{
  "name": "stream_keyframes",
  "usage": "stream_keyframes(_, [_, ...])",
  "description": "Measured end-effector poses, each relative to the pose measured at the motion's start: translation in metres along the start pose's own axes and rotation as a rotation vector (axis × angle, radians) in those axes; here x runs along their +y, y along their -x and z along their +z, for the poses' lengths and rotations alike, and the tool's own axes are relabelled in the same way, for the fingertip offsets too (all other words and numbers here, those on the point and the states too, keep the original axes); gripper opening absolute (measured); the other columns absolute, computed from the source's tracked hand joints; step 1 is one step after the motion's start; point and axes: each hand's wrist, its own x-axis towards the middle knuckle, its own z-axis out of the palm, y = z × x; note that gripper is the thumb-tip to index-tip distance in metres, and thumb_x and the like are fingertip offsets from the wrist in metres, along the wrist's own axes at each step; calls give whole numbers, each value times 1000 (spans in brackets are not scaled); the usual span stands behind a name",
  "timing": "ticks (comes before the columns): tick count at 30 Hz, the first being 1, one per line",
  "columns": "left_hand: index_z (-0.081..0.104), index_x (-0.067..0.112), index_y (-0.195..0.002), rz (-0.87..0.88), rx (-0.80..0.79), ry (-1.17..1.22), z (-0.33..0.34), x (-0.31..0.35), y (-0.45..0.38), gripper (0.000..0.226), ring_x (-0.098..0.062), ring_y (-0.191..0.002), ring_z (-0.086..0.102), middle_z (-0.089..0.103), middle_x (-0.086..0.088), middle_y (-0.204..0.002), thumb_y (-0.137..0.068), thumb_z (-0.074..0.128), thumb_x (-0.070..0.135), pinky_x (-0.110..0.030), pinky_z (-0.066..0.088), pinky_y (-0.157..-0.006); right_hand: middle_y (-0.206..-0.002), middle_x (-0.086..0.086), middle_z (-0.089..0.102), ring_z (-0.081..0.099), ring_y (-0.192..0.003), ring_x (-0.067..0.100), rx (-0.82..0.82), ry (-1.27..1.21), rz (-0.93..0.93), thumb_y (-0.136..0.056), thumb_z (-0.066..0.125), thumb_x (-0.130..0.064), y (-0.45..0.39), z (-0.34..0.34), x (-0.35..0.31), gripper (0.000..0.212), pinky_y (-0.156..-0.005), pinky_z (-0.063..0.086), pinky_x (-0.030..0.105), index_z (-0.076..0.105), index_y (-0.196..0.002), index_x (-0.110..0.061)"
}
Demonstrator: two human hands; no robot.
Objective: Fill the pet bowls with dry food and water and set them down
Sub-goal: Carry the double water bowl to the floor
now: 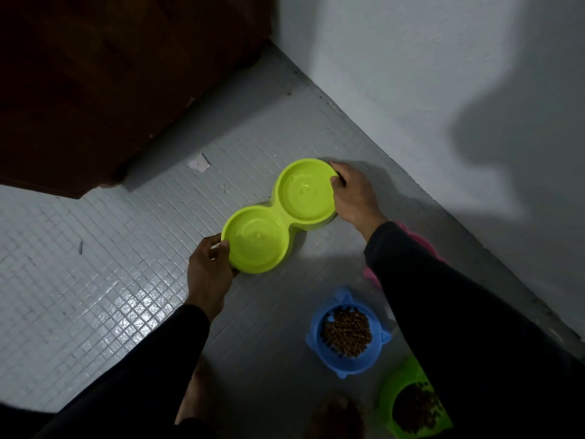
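1. At the bottom edge, bare feet (202, 397) stand on the tiled floor (95, 280), dim and partly hidden by dark sleeves.
2. Low on the right, a green bowl (411, 403) holds dry food (414, 410); the right sleeve (474, 327) covers part of it.
3. Just beyond it stands a blue bowl (348, 331) with small ears on its rim, also full of brown dry food.
4. A pink bowl (421, 242) lies farther right, near the wall, mostly hidden under the right sleeve; I cannot tell what is in it.
5. The left hand (209, 274) grips the near end of the double bowl (278, 217), with thumb and fingers curled over the rim.
6. The double bowl is lime green and sits on the floor, lying on a diagonal. Both wells seem to hold clear water with a faint shine.
7. The right hand (354, 194) grips the far end of this bowl, fingers curled round the rim.
8. Behind, a white wall (411, 74) carries a large shadow, and a dark wooden door (110, 74) stands at the far left.
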Motion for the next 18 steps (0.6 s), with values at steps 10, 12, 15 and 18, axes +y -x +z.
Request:
stream_keyframes(10, [67, 25, -102, -18, 6, -45, 0, -4, -1, 12, -41, -105, 69, 68, -18, -110, -104, 58, 17, -55, 61, -79, -140, 7, 61, 55, -129, 26, -7, 25, -12, -104, 47, -15, -3, 1, 1, 39, -106, 40, 32, 59, -141, -18])
stream_keyframes(12, [66, 25, -103, -13, 8, -62, 1, -3, 0, 12, -41, -104, 69, 69, -17, -109, -104, 58, 17, -56, 62, -79, -141, 7, 61, 54, -130, 26, -13, 23, -26, -104, 48, -14, -3, 0, 3, 40, -108, 40, 32, 58, -142, -17])
stream_keyframes(15, [65, 25, -101, -13, 30, -66, 4, 1, 3, 14, -39, -101, 69, 68, -9, -99, -104, 57, 14, -55, 62, -79, -144, 7, 58, 52, -133, 25, -25, 28, -27, -104, 48, -15, -3, -1, 2, 41, -110, 37, 31, 56, -144, -16])
stream_keyframes(18, [67, 31, -100, -39, 24, -79, 4, 3, 3, 17, -31, -93, 69, 69, -3, -96, -104, 58, 17, -59, 61, -80, -145, 12, 57, 50, -134, 28, -37, 54, -12, -104, 49, -17, -2, -1, 0, 42, -111, 36, 33, 54, -146, -18])
